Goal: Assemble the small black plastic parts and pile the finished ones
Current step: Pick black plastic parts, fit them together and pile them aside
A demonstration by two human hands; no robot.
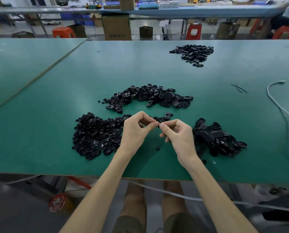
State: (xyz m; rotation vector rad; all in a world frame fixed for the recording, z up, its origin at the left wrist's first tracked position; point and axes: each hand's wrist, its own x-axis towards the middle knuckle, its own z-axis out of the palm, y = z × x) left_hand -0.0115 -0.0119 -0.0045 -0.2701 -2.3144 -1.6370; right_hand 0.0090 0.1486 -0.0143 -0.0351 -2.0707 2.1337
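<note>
Wide green counter (56, 91); three heaps of small black plastic parts (96, 135) near, fourth heap (193, 52) far right; left hand (137, 130) and right hand (179, 133) both pinch one small black oval piece (157, 121) above counter between near heaps; risk: misaligned press, piece slips from fingertips into loose parts.

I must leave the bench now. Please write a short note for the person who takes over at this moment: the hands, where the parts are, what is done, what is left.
Left-hand grip and right-hand grip: both pinch one small black part at the fingertips, above the green table; it is not yet piled.
Parts: near-left pile of small pieces, middle pile, near-right pile, far pile. One loose piece lies under the hands.
Done: I cannot tell which pile holds finished ones.
Left: finish this part, pile it, continue with the rest.
</note>
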